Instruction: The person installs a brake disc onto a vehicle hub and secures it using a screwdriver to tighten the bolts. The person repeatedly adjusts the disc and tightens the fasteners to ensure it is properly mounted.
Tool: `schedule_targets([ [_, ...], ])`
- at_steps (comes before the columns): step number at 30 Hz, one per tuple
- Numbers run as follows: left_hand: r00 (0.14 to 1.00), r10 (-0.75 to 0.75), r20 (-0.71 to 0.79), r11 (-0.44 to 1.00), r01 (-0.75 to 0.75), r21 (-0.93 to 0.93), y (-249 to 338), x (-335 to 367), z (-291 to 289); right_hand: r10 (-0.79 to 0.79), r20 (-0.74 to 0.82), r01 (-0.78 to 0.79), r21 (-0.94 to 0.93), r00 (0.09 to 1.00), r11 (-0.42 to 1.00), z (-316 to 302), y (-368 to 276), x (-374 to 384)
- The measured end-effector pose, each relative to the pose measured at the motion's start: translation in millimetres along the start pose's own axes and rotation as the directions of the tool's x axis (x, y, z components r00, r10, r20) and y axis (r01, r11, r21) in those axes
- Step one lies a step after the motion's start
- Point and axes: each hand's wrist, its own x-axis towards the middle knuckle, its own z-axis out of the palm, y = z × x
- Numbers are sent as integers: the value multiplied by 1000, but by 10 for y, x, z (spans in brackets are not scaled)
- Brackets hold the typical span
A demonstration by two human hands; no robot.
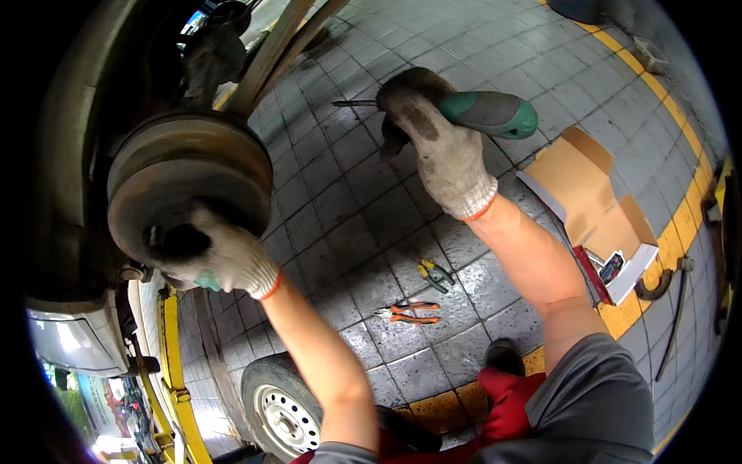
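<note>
At the left, a rusty brake drum (193,151) sits on the raised vehicle. My left hand (224,251), in a white knitted glove, is at the drum's front face, its fingers curled at the dark hub opening. Shadow hides the fingertips, and a small green patch shows by the palm. To the right, away from the drum, my right hand (444,158) is closed round a screwdriver (491,114) with a green and grey handle. Its thin shaft points left toward the vehicle. The right glove is stained dark over the fingers.
Orange-handled pliers (413,312) and yellow-and-dark pliers (435,276) lie on the tiled floor. An opened cardboard box (580,182) is at the right, near a metal bar (676,321). A wheel (284,410) lies below my left arm, near a yellow lift frame (171,340).
</note>
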Motion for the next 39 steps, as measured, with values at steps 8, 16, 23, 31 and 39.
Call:
schedule_targets([
  [8,810,-572,129,645,542,-539,718,-134,-51,4,195,27,-157,981,987,79,-232,24],
  [16,992,-105,75,953,122,-277,-18,47,155,-90,99,113,-255,991,960,419,-566,26],
  [23,996,82,24,978,-76,-196,-111,71,217,-27,35,22,131,999,991,310,-660,205],
  [31,969,-244,-45,910,213,-355,240,-33,90,-82,143,83,-1,986,997,-11,-500,-14],
  [39,858,-513,-1,805,480,-349,607,8,41,-104,305,127,-58,947,990,-140,-224,-200],
])
